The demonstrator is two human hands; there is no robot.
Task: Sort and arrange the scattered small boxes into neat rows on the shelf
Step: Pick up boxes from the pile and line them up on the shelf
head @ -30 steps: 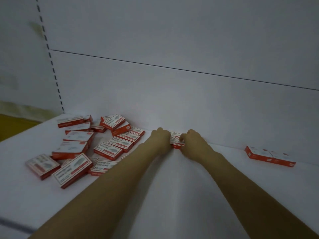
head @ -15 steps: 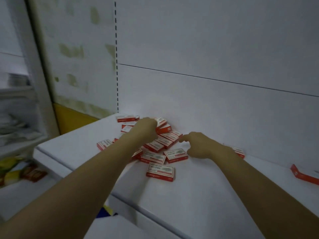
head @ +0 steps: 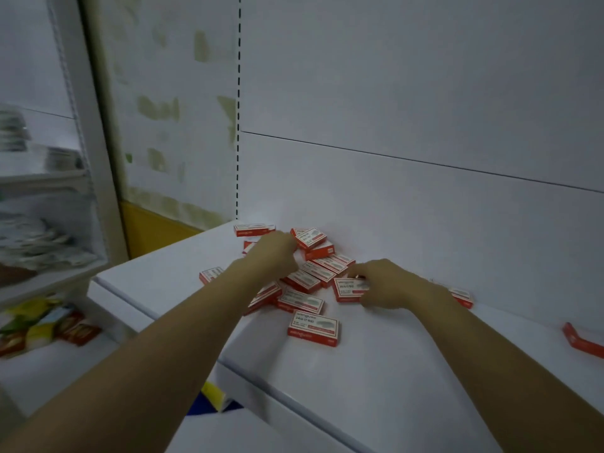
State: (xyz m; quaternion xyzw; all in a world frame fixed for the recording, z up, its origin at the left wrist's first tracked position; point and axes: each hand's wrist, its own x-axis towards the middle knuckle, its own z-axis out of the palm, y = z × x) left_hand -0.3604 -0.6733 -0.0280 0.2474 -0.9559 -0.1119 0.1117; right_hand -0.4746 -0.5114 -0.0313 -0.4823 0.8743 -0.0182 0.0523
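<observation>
- Heap of red-and-white boxes [head: 304, 279] lies overlapping at the back left of the white shelf [head: 392, 380], close against the back panel [head: 425, 223]. No neat row shows there yet.
- Your right hand [head: 387, 286] has its fingers curled onto the end of a flat box [head: 348, 289] at the heap's right side, and it appears to grip it.
- Your left hand [head: 276, 253] is curled over the top of the heap, just beside a tilted box [head: 310, 237]. The back of the hand hides the fingers, so I cannot tell whether it holds anything.
- The tilted box rests on others. If you pull one out from beneath, it will likely slide and scatter its neighbours.
- An outlying box [head: 210, 274] sits near the shelf's left edge, partly hidden by your left forearm. A careless sweep of that arm could push it off.
- A lone box [head: 313, 327] lies in front of the heap, between your forearms. If you drag a wrist back, you may nudge it toward the front edge.
- Two strays lie to the right: one [head: 462, 297] just behind your right wrist, another [head: 581, 343] well apart at the picture's edge. A row started without regard to them may end up crooked.
</observation>
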